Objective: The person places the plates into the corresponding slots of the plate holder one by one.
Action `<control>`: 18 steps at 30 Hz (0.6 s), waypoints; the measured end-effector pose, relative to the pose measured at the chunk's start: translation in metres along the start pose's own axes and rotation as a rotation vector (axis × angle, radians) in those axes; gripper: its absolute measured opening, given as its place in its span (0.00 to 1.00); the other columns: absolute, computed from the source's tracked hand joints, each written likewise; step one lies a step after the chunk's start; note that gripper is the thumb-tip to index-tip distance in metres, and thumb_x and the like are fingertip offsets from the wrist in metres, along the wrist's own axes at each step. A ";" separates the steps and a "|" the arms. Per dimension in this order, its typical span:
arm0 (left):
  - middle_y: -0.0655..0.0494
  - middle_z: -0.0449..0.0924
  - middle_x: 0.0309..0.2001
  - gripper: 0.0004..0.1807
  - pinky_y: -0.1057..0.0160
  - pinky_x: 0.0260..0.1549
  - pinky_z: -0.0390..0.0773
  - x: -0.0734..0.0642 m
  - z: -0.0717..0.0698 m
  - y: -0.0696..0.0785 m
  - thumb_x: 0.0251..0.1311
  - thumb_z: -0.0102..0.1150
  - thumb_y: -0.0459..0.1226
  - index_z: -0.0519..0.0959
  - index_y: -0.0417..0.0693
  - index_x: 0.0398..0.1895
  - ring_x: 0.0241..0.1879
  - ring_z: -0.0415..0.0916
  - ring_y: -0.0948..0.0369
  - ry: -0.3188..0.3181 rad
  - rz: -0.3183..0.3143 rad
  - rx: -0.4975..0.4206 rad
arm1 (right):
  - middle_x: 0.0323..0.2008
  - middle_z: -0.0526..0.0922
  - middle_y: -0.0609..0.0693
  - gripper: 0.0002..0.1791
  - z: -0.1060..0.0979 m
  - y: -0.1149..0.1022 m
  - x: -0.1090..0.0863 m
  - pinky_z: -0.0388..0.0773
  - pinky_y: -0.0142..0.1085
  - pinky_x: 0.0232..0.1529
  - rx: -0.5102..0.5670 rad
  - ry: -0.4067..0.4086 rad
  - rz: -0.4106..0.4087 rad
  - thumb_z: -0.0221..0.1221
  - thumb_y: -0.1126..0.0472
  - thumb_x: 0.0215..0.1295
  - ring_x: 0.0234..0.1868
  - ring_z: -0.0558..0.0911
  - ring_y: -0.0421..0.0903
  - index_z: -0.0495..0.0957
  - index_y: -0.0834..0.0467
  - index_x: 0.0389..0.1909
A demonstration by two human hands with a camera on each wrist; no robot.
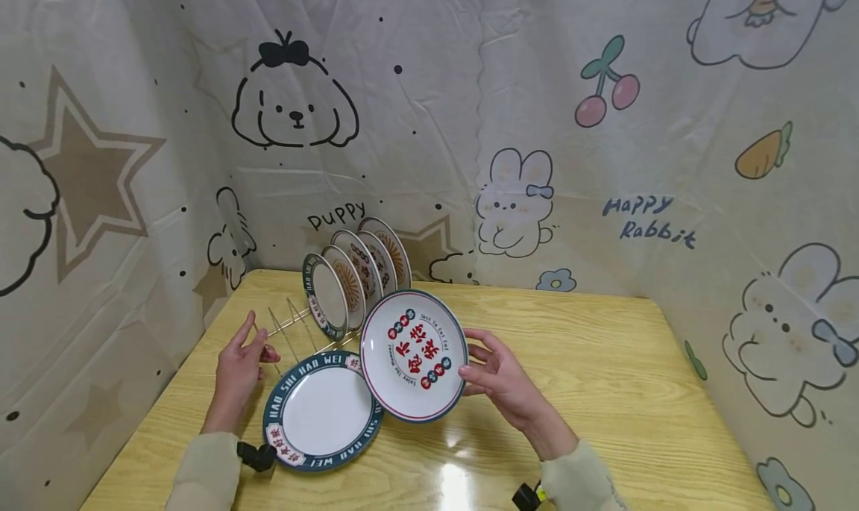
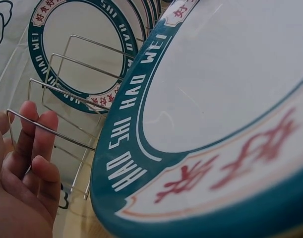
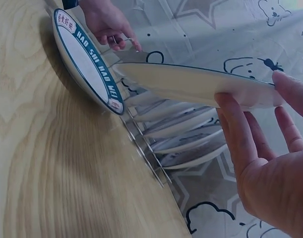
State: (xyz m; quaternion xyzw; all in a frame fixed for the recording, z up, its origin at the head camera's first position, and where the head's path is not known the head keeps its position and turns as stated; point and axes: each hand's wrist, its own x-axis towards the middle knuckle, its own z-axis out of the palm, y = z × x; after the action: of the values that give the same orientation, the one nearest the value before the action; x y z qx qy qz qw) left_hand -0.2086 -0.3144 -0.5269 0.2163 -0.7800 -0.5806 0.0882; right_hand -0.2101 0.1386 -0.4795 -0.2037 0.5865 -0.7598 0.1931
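My right hand (image 1: 503, 380) grips the right edge of a white plate (image 1: 414, 388) with red characters and a thin dark rim. In the right wrist view this plate (image 3: 176, 84) is seen edge-on, thumb on one face and fingers on the other. My left hand (image 1: 238, 373) holds the near left end of a gold wire dish rack (image 1: 293, 319), fingers around the end wire (image 2: 52, 130). A green-rimmed plate (image 1: 325, 410) leans in front of the rack. The held plate overlaps its right edge in the head view.
Several plates stand upright in the far part of the rack, with a green-rimmed one (image 1: 326, 296) at the front of the row. The wooden table (image 1: 570, 347) extends right of the rack. Printed cloth (image 1: 429, 123) hangs behind and at both sides.
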 end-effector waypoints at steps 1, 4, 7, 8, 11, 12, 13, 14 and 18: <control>0.68 0.84 0.28 0.35 0.66 0.28 0.77 0.000 0.000 0.000 0.77 0.43 0.60 0.48 0.77 0.83 0.33 0.82 0.71 -0.003 0.003 0.001 | 0.57 0.78 0.53 0.32 0.002 0.001 0.001 0.87 0.42 0.42 0.003 -0.001 -0.006 0.62 0.68 0.71 0.50 0.85 0.45 0.62 0.57 0.73; 0.67 0.84 0.29 0.35 0.65 0.28 0.77 0.000 0.000 -0.001 0.77 0.43 0.61 0.47 0.78 0.83 0.33 0.82 0.71 -0.013 0.008 0.004 | 0.57 0.77 0.53 0.33 0.009 0.003 0.004 0.87 0.42 0.42 0.010 -0.005 -0.016 0.62 0.69 0.71 0.50 0.86 0.45 0.62 0.56 0.73; 0.65 0.85 0.30 0.35 0.65 0.29 0.77 0.000 0.000 -0.002 0.77 0.43 0.62 0.47 0.78 0.83 0.34 0.82 0.70 -0.018 0.005 0.004 | 0.58 0.77 0.54 0.35 0.016 0.006 0.008 0.87 0.42 0.42 0.010 -0.007 -0.020 0.62 0.69 0.70 0.51 0.86 0.46 0.61 0.58 0.74; 0.64 0.85 0.30 0.35 0.65 0.29 0.77 0.000 0.000 -0.002 0.76 0.43 0.62 0.46 0.78 0.83 0.34 0.82 0.70 -0.018 0.005 0.003 | 0.59 0.76 0.54 0.35 0.018 0.007 0.009 0.87 0.42 0.42 0.010 -0.005 -0.021 0.63 0.69 0.70 0.52 0.86 0.46 0.60 0.58 0.74; 0.65 0.85 0.30 0.35 0.65 0.29 0.77 0.000 0.000 -0.002 0.76 0.43 0.62 0.47 0.79 0.82 0.33 0.81 0.70 -0.012 -0.001 -0.003 | 0.60 0.76 0.56 0.36 0.025 0.012 0.016 0.87 0.43 0.43 0.002 -0.004 -0.024 0.63 0.69 0.70 0.53 0.85 0.48 0.59 0.60 0.75; 0.65 0.85 0.29 0.35 0.66 0.29 0.77 0.000 0.000 -0.002 0.77 0.43 0.62 0.47 0.79 0.82 0.33 0.81 0.70 -0.008 -0.002 -0.002 | 0.61 0.76 0.57 0.36 0.027 0.013 0.018 0.87 0.43 0.43 -0.005 -0.003 -0.026 0.63 0.68 0.70 0.54 0.84 0.48 0.59 0.60 0.75; 0.66 0.85 0.29 0.35 0.66 0.29 0.77 0.000 -0.001 -0.002 0.77 0.43 0.61 0.47 0.79 0.82 0.33 0.81 0.70 -0.007 -0.002 -0.003 | 0.61 0.76 0.57 0.36 0.030 0.015 0.020 0.87 0.42 0.43 -0.011 0.000 -0.026 0.64 0.68 0.70 0.54 0.84 0.48 0.60 0.60 0.75; 0.67 0.84 0.29 0.34 0.66 0.29 0.77 0.000 -0.001 -0.002 0.77 0.43 0.61 0.47 0.80 0.82 0.33 0.81 0.70 -0.005 -0.002 -0.003 | 0.61 0.76 0.58 0.36 0.033 0.016 0.022 0.87 0.42 0.44 -0.017 0.002 -0.026 0.64 0.68 0.70 0.54 0.83 0.48 0.60 0.59 0.75; 0.64 0.85 0.30 0.35 0.66 0.28 0.77 0.000 0.000 -0.002 0.77 0.43 0.61 0.47 0.78 0.83 0.33 0.81 0.70 -0.007 0.007 -0.002 | 0.64 0.74 0.61 0.36 0.043 0.021 0.030 0.86 0.41 0.44 -0.033 0.018 -0.022 0.65 0.67 0.69 0.55 0.82 0.48 0.62 0.58 0.75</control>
State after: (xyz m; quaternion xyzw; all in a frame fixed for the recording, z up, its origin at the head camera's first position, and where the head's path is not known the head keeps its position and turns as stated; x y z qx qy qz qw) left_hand -0.2082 -0.3154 -0.5287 0.2115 -0.7803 -0.5820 0.0875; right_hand -0.2110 0.0828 -0.4875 -0.2064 0.5983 -0.7540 0.1758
